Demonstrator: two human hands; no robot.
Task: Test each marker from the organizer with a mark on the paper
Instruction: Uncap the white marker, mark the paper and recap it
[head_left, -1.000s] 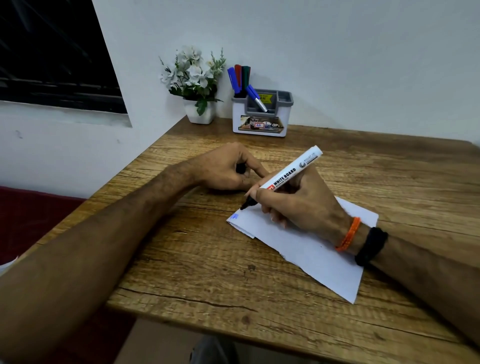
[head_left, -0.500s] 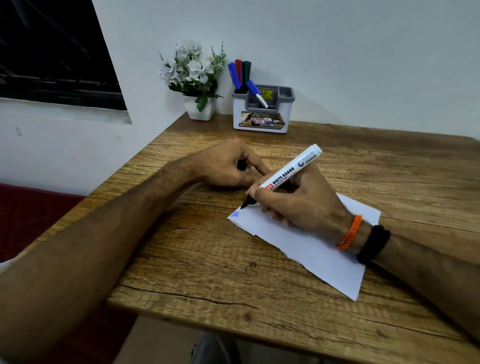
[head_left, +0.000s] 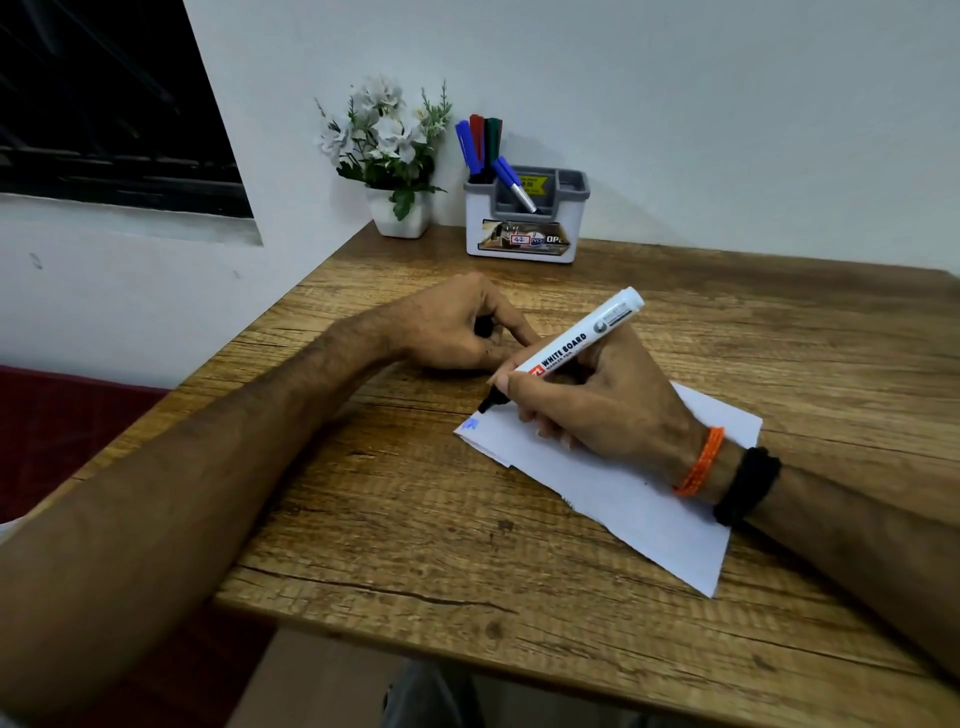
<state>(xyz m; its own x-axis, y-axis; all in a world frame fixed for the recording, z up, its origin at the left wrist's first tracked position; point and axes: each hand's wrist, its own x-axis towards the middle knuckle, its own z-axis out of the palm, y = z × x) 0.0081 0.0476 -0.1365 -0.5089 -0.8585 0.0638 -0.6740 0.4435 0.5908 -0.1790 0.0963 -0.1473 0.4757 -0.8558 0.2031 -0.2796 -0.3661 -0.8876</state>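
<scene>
marker (head_left: 571, 351) in right hand (head_left: 597, 405) grip, tip below

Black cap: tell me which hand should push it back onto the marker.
Left. The left hand already grips the black cap beside the marker, which the right hand holds with its tip at the paper.

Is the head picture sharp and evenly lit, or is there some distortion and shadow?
Head view: dim, soft light without glare; the marker label reads sharply; the wide lens bows the table edges and stretches the near forearms; faint shadow lies under the right hand on the paper.
</scene>
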